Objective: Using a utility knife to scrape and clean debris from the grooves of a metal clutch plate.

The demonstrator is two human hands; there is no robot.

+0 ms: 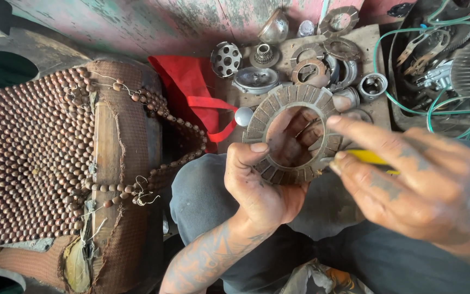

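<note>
Over our lap, just right of frame center, our left hand [259, 188] grips a ring-shaped friction plate [292, 133], thumb on its lower-left rim, fingers showing thru the hole. Plate is tilted toward us, segmented pads all round its face. Our right hand [414, 182] comes in from 3 o'clock, closed round a yellow-handled tool [368, 157]; its tip meets the plate's rim at approx 4 o'clock, exact contact blurred, can't tell. Index finger stretches over the plate's right edge.

At 12 o'clock from the plate, a board [368, 41] w/ loose metal parts: rings, a perforated drum [226, 59], a bearing [372, 85]. At 10 o'clock, a red cloth bag [189, 87]. At 9 o'clock, a beaded seat cover [28, 158]. Green wires [441, 100] at 2 o'clock.
</note>
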